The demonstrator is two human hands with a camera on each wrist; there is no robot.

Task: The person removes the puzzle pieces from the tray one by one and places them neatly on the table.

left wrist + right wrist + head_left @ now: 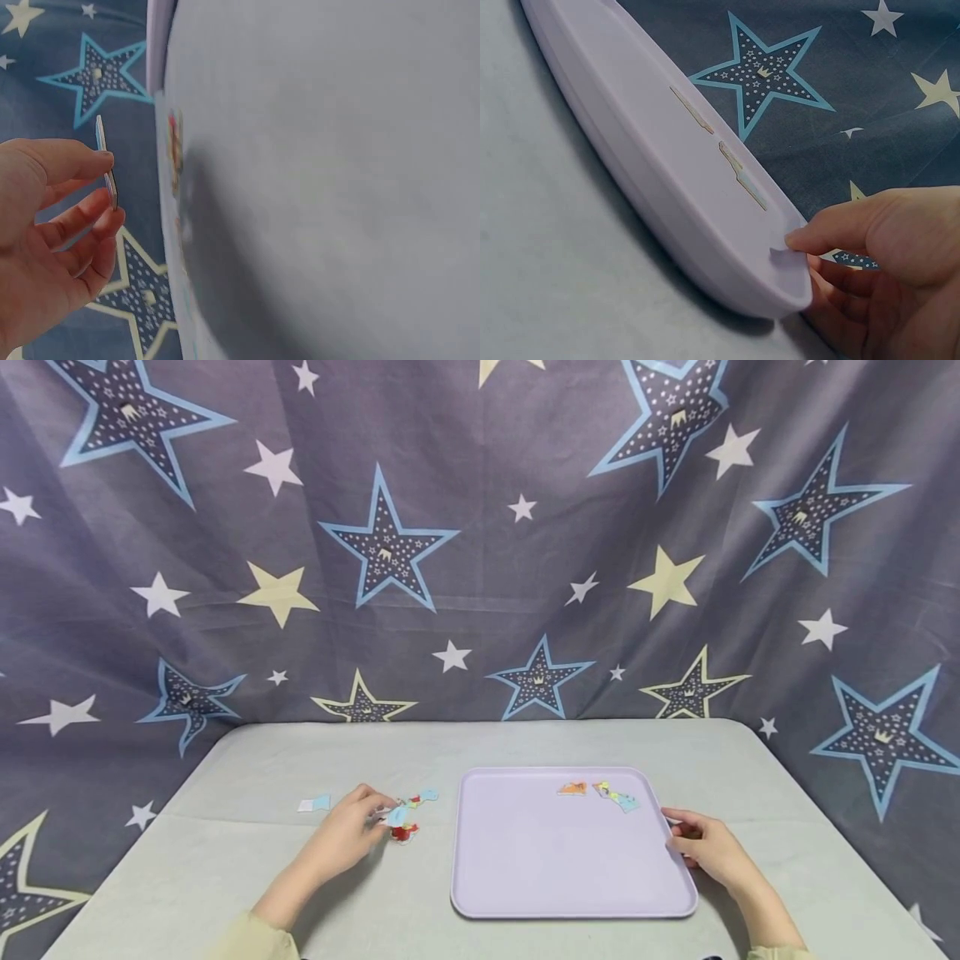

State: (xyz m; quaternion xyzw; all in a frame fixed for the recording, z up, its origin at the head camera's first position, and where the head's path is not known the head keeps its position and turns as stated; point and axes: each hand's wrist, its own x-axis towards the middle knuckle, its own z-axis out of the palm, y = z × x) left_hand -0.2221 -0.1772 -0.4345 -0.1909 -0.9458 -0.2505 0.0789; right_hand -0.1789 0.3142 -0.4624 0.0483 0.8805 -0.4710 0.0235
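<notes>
My left hand (339,833) pinches a thin light-blue puzzle piece (397,816) between thumb and fingers. Seen edge-on in the left wrist view, the held piece (100,133) is above the table. Just beside that hand lie a red puzzle piece (405,833) and a light-blue-tipped one (429,795), partly hidden by the held piece. At the right, my right hand (716,852) grips the rim of a lilac tray (555,868), its thumb (810,234) over the inner side. An orange puzzle piece (572,788) and a yellow-and-blue one (617,797) lie toward the tray's far right.
Left of the left hand, a white-and-blue puzzle piece (315,803) lies on the pale table (277,752). A dark curtain with stars (480,568) hangs behind the table's far edge.
</notes>
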